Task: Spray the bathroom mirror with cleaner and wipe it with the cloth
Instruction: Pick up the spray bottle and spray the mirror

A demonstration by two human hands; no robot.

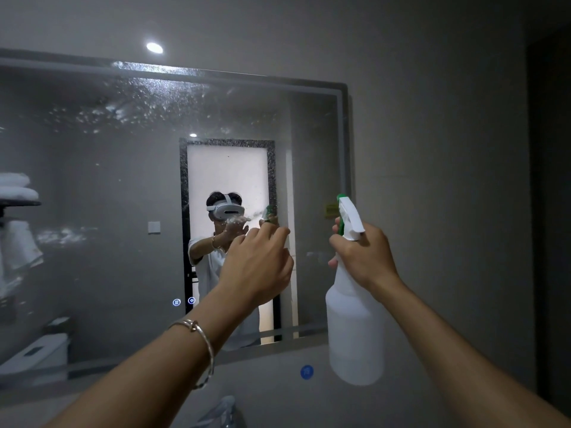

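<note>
The wall mirror (117, 186) fills the left and middle, with spray droplets across its upper part and a patch at mid left. My right hand (366, 257) grips the neck of a white spray bottle (353, 329) with a green nozzle, held upright just right of the mirror's lower right corner, nozzle towards the glass. My left hand (258, 267), with a bracelet on its wrist, reaches up to the mirror's lower right area, fingers stretched forward, holding nothing that I can see. No cloth is in view.
Two lit touch icons (183, 301) glow on the lower mirror. A blue round sticker (306, 372) sits on the wall below it, and a clear plastic item (222, 412) shows at the bottom edge. Reflected towels (18, 193) hang at left. A dark edge (550, 211) bounds the right.
</note>
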